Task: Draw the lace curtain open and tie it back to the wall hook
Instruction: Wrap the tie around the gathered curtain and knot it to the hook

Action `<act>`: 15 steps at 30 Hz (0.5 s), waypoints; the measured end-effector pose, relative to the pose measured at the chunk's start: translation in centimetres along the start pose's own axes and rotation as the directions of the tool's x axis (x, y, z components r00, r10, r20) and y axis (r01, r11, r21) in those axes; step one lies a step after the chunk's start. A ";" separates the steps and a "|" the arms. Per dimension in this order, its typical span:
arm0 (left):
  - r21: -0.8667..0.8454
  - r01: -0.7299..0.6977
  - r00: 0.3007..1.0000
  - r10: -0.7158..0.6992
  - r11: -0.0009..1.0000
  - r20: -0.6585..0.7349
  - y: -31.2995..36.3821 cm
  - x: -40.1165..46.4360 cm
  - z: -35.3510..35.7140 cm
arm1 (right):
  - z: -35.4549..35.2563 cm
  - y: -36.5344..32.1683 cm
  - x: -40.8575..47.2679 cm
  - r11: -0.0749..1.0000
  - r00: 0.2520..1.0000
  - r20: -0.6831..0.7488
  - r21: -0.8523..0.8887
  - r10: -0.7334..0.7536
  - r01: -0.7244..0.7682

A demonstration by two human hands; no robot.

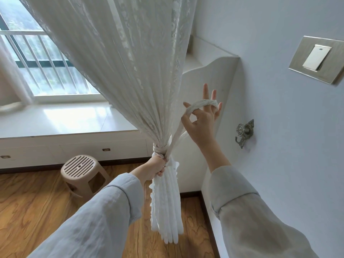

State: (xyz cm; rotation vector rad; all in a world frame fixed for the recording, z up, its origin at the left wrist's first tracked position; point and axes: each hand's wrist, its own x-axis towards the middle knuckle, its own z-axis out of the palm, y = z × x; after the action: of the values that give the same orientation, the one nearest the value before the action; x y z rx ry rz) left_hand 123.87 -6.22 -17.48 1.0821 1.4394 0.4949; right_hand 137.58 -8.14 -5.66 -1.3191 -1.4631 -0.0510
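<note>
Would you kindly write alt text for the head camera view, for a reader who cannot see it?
The left hand grips the gathered lace curtain just below its wrapped tie-back, whose loop the right hand holds spread over its fingers, short of the metal wall hook. A window and a plastic stool lie behind.

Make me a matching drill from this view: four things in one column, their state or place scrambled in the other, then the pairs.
Things
1. left hand
2. right hand
3. wall hook
4. stool

States
A. bare, nothing hung on it
B. fingers spread, tie-back loop draped over them
C. on the wood floor below the window ledge
D. clenched around the gathered curtain

Pairs: 1-D, 2-B, 3-A, 4-C
</note>
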 end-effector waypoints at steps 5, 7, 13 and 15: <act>-0.015 0.010 1.000 -0.010 1.000 -0.002 -0.1 0.0 -0.2 | -0.5 -0.2 1.0 0.946 0.967 0.132 0.216 0.217 -0.242; -0.023 0.008 1.000 -0.008 1.000 0.003 -0.1 0.0 -0.2 | -0.9 -0.2 1.1 0.961 0.950 0.172 0.046 0.260 -0.272; -0.026 -0.017 1.000 0.017 1.000 0.009 -0.5 0.3 0.1 | -1.9 -1.5 1.1 0.912 0.965 0.071 -0.352 0.252 -0.212; -0.012 -0.008 1.000 0.008 1.000 0.014 -0.6 0.6 0.1 | -1.8 -1.8 0.8 0.918 0.984 0.019 -0.362 0.179 -0.160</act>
State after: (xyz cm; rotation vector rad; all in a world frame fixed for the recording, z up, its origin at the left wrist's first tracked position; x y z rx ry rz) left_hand 123.83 -6.03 -18.31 1.0802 1.4185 0.5006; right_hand 137.69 -9.44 -3.27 -1.7534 -1.4198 -0.1793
